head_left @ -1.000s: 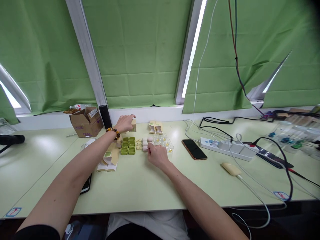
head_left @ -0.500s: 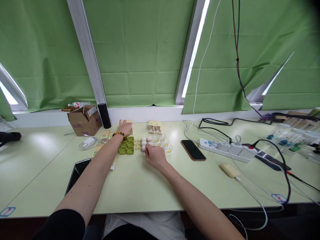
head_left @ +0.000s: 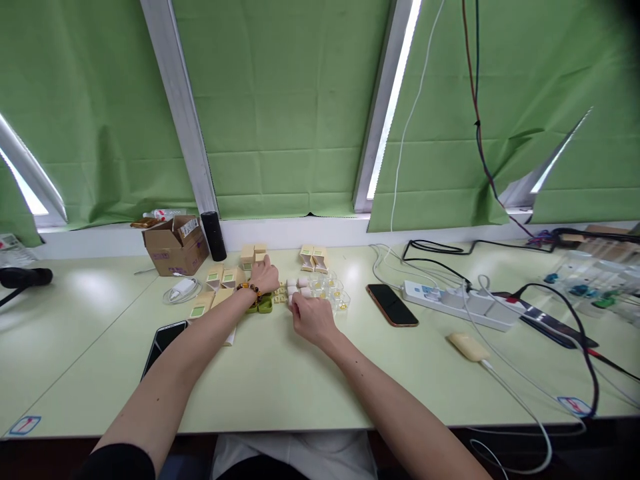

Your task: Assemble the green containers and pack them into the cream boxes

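My left hand (head_left: pixel 264 276), with a beaded bracelet (head_left: pixel 249 288) at the wrist, is over the small green square cups (head_left: pixel 265 305) and hides most of them. Its fingers look apart, though the tips are partly hidden. My right hand (head_left: pixel 313 319) is closed in a fist at the near edge of the pale pink cylinders (head_left: pixel 303 283); whatever its fingers hold is hidden. Small yellowish pieces (head_left: pixel 280 291) lie between the cups and cylinders. Right of the cylinders are clear plastic pieces with yellow centres (head_left: pixel 335 293).
Cream cartons stand behind (head_left: pixel 247 256), at the back middle (head_left: pixel 314 259) and at left (head_left: pixel 215 277). Phones lie left (head_left: pixel 163 343) and right (head_left: pixel 393 305). A cardboard box (head_left: pixel 175 250), black cylinder (head_left: pixel 213 237), power strip (head_left: pixel 460 307) and cables surround the work area.
My left hand has drawn back from the cream cartons at the back and come nearer, over the green cups. My right hand stays by the pink cylinders. The view has shifted slightly.
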Motion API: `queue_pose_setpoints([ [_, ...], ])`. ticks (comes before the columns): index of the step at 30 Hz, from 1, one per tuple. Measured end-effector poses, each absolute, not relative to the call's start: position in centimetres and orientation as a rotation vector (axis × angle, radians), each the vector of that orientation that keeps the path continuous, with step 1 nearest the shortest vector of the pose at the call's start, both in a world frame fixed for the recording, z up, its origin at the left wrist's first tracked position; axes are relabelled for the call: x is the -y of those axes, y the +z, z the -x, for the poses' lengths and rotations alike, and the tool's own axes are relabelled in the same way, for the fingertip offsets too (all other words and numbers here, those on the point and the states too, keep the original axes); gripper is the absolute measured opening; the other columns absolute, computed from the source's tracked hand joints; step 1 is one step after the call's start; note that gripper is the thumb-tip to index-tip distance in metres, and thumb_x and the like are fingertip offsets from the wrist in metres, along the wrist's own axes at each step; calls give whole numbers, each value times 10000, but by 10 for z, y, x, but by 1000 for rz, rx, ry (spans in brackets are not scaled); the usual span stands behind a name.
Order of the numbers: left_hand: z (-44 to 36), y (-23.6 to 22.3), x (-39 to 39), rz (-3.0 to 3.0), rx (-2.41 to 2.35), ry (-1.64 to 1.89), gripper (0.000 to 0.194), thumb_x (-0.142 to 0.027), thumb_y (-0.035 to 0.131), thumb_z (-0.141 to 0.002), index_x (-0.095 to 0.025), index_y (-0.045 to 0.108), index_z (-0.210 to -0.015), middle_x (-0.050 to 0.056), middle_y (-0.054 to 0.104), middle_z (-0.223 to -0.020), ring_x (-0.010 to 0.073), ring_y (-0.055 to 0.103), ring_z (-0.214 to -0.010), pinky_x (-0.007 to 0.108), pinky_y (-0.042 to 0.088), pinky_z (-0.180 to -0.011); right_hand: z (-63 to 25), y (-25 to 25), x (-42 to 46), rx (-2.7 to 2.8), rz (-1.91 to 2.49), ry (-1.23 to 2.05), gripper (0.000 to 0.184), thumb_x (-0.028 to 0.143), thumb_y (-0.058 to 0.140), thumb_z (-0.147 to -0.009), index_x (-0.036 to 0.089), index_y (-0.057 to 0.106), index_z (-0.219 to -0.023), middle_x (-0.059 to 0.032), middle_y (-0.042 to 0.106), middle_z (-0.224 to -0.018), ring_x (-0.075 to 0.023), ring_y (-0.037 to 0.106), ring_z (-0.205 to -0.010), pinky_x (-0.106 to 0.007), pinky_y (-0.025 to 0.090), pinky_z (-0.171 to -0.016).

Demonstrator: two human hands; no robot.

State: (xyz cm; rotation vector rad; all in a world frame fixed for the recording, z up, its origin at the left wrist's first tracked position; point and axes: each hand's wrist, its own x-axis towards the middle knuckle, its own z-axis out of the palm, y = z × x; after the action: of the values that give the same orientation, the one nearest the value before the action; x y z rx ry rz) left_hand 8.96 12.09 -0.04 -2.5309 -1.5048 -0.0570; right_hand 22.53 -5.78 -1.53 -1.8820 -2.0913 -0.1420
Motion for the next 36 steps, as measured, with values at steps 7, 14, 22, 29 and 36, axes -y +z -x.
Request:
queue_pose_setpoints([
  [7,-90,-4,-134,2539,1567,-30,430,-295,588,-874,-112,721,-1240,261,485,-1573,374,618,-1243,496,478,-1046,-225,-18,57,2090,1869,-163,214,270,459,-1020,204,658,-1065,-77,768,-847,-208,653,-718,-324,192,-601],
  [14,-92,-7,-148,2533,1626,-35,538,-362,569,-906,-116,626,-1381,274,398,-1640,369,640,-1207,497,491,-1026,-224,-17,57,2092,1875,-160,192,285,479,-1019,212,652,-1062,-72,778,-871,-218,687,-759,-326,179,-599],
  [22,-98,-5,-149,2525,1684,-27,608,-384,594,-903,-125,568,-1453,276,296,-1700,373,644,-1198,516,493,-1031,-225,-19,57,2104,1857,-145,196,295,476,-1027,210,649,-1068,-78,776,-892,-231,695,-790,-323,190,-612],
  [29,-101,0,-141,2530,1727,-70,706,-387,573,-919,-111,438,-1554,304,256,-1711,422,618,-1285,540,482,-1051,-225,-22,56,2109,1847,-143,193,288,472,-1028,214,646,-1060,-78,773,-876,-226,682,-769,-322,190,-608],
  [36,-94,24,-106,2595,1628,-249,526,-434,449,-1019,-185,535,-1474,231,475,-1618,345,719,-1150,455,531,-972,-221,-22,58,2131,1825,-133,191,277,477,-1023,213,654,-1056,-82,771,-866,-230,672,-754,-314,234,-616],
])
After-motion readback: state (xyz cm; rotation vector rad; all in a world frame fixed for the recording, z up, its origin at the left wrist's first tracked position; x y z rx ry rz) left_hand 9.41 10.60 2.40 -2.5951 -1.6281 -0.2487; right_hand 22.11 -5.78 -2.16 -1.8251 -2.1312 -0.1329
